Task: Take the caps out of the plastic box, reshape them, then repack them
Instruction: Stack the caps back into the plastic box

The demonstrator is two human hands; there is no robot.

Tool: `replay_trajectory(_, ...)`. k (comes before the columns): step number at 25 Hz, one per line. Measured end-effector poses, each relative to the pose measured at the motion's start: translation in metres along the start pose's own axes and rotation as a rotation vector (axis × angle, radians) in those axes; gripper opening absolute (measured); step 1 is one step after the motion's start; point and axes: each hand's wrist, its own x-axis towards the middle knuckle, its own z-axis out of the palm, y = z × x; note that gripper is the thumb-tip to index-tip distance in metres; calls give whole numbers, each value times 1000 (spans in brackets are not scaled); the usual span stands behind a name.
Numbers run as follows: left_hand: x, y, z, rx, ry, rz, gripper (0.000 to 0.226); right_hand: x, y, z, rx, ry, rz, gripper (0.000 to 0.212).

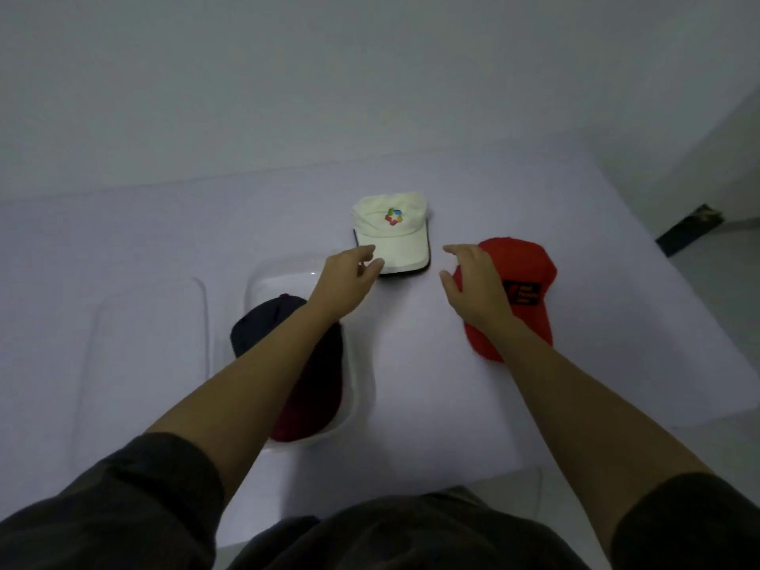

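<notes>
Caps are split up: two dark caps [263, 327] sit in the plastic box [364, 384] toward the table's [411, 384] near edge, the red cap [530, 273] further right, the white cap [390, 232] far middle. Both hands are loose, holding nothing: left hand [345, 281] at the white brim, right hand [477, 290] over red. I'd grab both brim sides and curve evenly.

Plain indoor room (kind unclear): bare walls [288, 76], white table [415, 376].

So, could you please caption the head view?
Left hand at the cream cap, right hand over the red cap.
</notes>
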Motion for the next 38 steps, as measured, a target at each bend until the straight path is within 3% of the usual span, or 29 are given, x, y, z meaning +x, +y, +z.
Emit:
replay_trajectory(2,16,26,32,-117,-118,-104,56,-17,35,-21,-28,92,134,53)
replay_trajectory(4,32,45,62,-174,-237,-164,67,-39,64,-34,-20,112,292,76)
replay_trajectory(7,56,66,104,-232,-368,-270,85,-71,103,-38,3,-68,537,121)
replay_trajectory(10,71,77,136,-411,-443,-381,95,-90,124,-30,50,-256,677,137)
replay_trajectory(13,77,81,156,-500,-498,-419,85,-96,131,-19,87,-320,715,141)
replay_trajectory(20,90,77,162,-573,-563,-424,53,-104,135,-15,129,-264,693,138)
replay_trajectory(25,92,89,156,-555,-686,-441,55,-105,129,-13,153,-171,684,143)
replay_trajectory(29,87,96,150,-592,-687,-414,45,-105,122,-18,137,-86,641,141)
replay_trajectory(34,83,100,95,-622,-648,-310,25,-89,85,-21,200,-18,543,133)
replay_trajectory(38,79,97,12,-559,-517,-194,29,-71,47,-11,253,-40,478,135)
